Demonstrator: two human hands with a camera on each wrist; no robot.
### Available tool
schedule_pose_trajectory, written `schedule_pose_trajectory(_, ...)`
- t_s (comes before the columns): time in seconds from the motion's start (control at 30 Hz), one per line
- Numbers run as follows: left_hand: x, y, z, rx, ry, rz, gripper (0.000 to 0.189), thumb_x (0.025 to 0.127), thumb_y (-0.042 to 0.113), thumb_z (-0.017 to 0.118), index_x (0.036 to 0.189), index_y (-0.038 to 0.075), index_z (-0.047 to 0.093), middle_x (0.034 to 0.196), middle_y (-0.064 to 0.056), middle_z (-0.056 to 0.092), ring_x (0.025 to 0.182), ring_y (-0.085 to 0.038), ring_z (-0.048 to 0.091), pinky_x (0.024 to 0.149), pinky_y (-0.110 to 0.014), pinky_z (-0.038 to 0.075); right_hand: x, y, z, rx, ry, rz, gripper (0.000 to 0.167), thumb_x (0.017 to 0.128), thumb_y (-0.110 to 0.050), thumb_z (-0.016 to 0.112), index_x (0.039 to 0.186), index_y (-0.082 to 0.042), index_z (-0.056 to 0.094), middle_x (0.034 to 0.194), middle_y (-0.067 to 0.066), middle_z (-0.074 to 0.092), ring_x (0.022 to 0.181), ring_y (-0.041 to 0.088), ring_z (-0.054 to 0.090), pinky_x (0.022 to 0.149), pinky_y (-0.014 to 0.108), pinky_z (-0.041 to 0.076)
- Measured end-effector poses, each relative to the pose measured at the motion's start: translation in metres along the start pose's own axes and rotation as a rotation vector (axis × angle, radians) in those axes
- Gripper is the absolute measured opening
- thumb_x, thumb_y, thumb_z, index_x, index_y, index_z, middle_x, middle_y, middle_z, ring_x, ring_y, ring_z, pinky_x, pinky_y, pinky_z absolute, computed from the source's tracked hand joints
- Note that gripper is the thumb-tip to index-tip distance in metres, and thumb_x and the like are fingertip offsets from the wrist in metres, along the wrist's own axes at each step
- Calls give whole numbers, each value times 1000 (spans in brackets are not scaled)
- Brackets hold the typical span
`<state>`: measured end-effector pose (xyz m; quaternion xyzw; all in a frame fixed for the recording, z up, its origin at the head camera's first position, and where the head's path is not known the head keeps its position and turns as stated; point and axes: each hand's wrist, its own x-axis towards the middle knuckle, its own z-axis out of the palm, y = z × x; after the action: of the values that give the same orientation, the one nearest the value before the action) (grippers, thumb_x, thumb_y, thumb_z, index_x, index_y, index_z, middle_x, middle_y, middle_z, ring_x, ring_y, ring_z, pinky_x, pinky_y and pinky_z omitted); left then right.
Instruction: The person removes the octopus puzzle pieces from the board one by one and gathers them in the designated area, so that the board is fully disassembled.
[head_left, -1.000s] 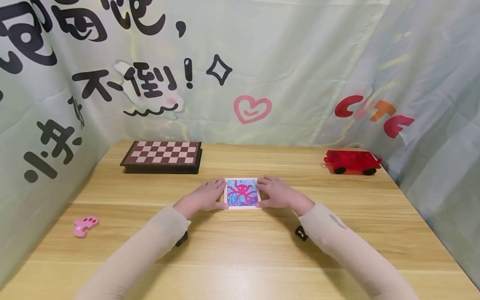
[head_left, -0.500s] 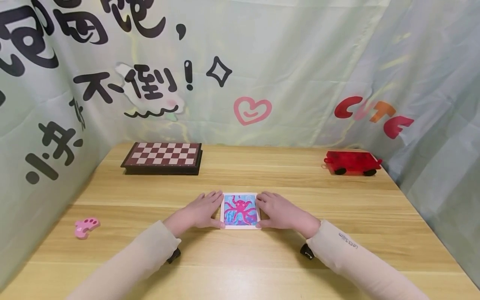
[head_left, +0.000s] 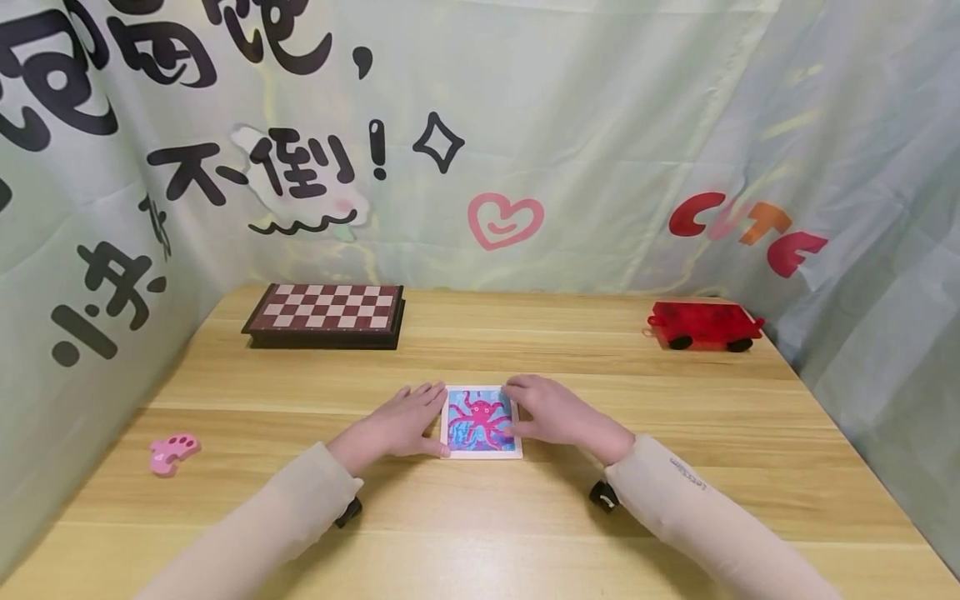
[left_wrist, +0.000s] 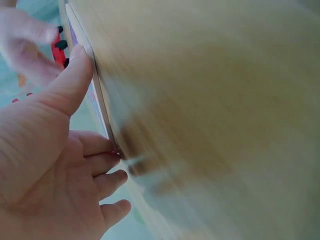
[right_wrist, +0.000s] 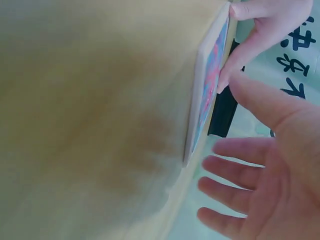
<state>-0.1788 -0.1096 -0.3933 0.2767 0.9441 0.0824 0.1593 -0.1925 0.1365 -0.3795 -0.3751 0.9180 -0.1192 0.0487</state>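
Observation:
A square octopus picture with a white border lies flat on the table. Its pink octopus is on a blue ground, and a thick pale edge shows in the right wrist view. My left hand lies along its left side, thumb at the near corner and fingertips at the far corner, as the left wrist view also shows. Over the right border hovers my right hand, its fingers loosely spread. In the right wrist view that hand appears apart from the picture, with nothing between thumb and fingers.
A folded chessboard box stands at the back left. At the back right is a red toy cart with black wheels. A pink paw-print piece with a notch lies at the left. A printed curtain hangs behind the table.
Both hands brought the octopus picture nearer to me in the first half second. Since then my right hand has come off its right edge, over the border; the left has stayed.

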Motion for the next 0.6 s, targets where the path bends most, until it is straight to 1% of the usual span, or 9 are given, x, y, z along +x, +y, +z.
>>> schedule_pose_trajectory(0.1,0,1,-2,3,-7,-3,89,81,52,61,143,-3,26,150,-15,18,136,-31,15,109,-47,11,16,-6,-3,98,28,33,51,81,-24,72,120,5,57,119,19,55,109,32,52,92,43,43)
schedule_pose_trajectory(0.2,0,1,-2,7,-12,-5,90,81,52,61,143,-3,26,150,-15,18,136,-31,16,109,-47,12,33,-11,-3,179,12,52,44,81,-18,72,118,3,59,113,16,58,102,28,56,87,40,46)
schedule_pose_trajectory(0.27,0,1,-2,13,-11,-2,90,81,53,61,143,-3,26,150,-15,19,136,-31,16,109,-48,12,43,-13,-1,210,-4,56,40,82,-16,71,116,3,61,108,14,60,95,25,58,83,37,48)
schedule_pose_trajectory(0.37,1,0,-1,25,-6,2,90,81,53,60,143,-3,26,149,-15,20,136,-31,17,109,-48,13,54,-15,3,216,-26,61,36,82,-15,71,113,2,63,103,11,61,89,21,59,79,33,49)
schedule_pose_trajectory(0.5,2,0,0,36,-1,4,90,81,54,60,143,-3,26,149,-15,20,136,-31,17,109,-48,13,63,-17,9,189,-40,79,31,82,-15,71,109,0,65,101,9,62,90,20,59,81,33,49)
schedule_pose_trajectory(0.6,1,-1,0,42,0,2,90,81,54,60,143,-3,26,149,-15,20,136,-31,16,109,-48,12,66,-19,11,147,-35,76,29,81,-15,72,106,-1,66,97,7,61,89,20,59,81,32,49)
